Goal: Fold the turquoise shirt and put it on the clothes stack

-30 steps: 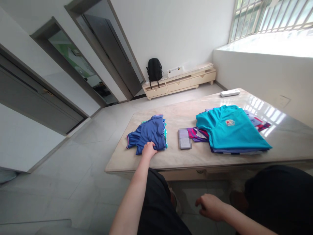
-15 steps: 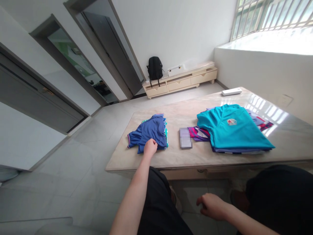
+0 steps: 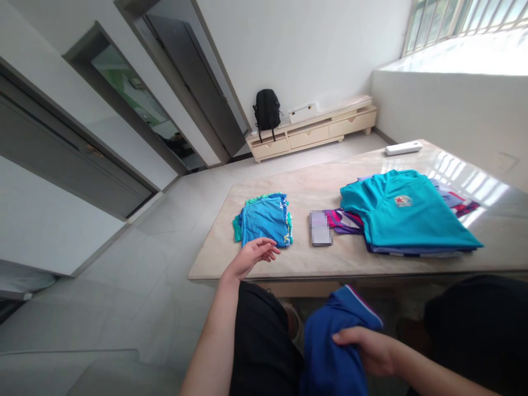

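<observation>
A dark blue shirt with a white and red trimmed edge hangs below the table's front edge, gripped by my right hand. My left hand holds nothing, its fingers apart and stretched to the right. It is at the near edge of a small stack of folded clothes, light blue on top with green and patterned layers below. To the right lies a larger pile topped by a teal shirt with a red and white badge. Purple and pink patterned cloth sticks out from under it.
A blurred-out rectangular object lies between the two piles on the marble-look table. A white oblong device rests near the table's far edge. Beyond stand a low cabinet and a black backpack. My legs are below the front edge.
The dark blue shirt has left the top of the left stack and is now in my right hand, below the table edge. My left hand has let go and opened. The view has shifted slightly.
</observation>
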### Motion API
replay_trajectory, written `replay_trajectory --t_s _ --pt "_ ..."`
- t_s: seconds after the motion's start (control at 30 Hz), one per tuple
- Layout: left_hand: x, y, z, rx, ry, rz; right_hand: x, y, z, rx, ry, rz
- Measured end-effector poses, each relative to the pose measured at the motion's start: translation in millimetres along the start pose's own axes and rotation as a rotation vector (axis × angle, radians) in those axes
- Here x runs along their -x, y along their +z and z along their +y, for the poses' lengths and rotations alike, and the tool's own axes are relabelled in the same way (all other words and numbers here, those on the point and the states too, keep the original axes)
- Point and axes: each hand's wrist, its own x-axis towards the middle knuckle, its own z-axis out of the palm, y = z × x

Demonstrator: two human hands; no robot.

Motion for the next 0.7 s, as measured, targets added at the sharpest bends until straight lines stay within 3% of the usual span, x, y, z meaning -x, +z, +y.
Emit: replay_trajectory --t_s 0.1,0.3,0.4,0.47,0.5,0.57,0.63,0.7 --pt "-12 -4.7 -7 -0.03 -0.013 0.098 -9 6 17 0.041 -0.01 0.205" --pt "-22 -7.2 -12 -0.065 -0.001 0.124 -20 -4 8 0.172 -0.139 0.373" --pt "-23 11.1 -11 -0.107 0.016 0.081 -17 -16 -1 0.289 -0.282 0.495" --pt "-17 33.9 -10 -0.125 0.019 0.019 -7 -17 -7 0.376 -0.365 0.551" --pt "-11 48.1 -10 -0.139 0.017 -0.041 0 -14 -9 0.478 -0.394 0.519" --pt "7 79.9 -10 -0.198 0.029 -0.228 16 -3 -14 0.805 -0.458 0.333" --pt "29 113.2 -13 -0.299 0.148 -0.431 28 12 -15 1.122 -0.556 0.123" --pt "52 143.9 -18 -0.3 0.248 -0.44 31 18 -12 1.2 -0.656 0.082"
